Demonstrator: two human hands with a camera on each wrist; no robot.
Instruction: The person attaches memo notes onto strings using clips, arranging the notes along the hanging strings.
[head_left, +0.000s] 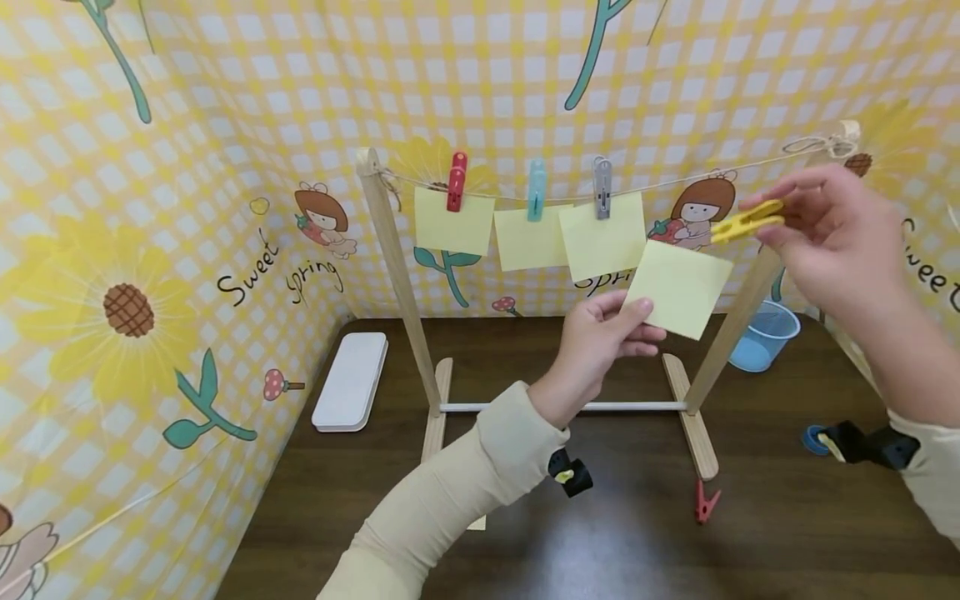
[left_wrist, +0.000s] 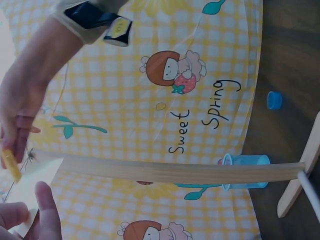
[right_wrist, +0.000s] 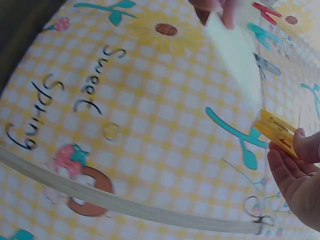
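Note:
My left hand [head_left: 600,342] pinches a pale yellow sticky note [head_left: 681,287] by its lower left corner, thumb in front. In my right hand [head_left: 843,233] a yellow clothespin [head_left: 748,222] is pinched, its tip pointing left, just above the note's upper right corner. A string [head_left: 675,182] runs across a wooden frame behind the hands. Several notes hang from it: one under a red clothespin [head_left: 457,182], one under a light blue clothespin [head_left: 536,190] and one under a grey clothespin [head_left: 602,188]. The right wrist view shows the yellow clothespin [right_wrist: 277,131] between thumb and fingers.
The frame's wooden posts [head_left: 405,283] stand on feet joined by a white bar [head_left: 637,407]. A white case [head_left: 350,382] lies at left. Behind the right post is a blue cup [head_left: 765,336]. A red clothespin [head_left: 705,502] and a blue ring-shaped item [head_left: 814,440] lie on the dark table.

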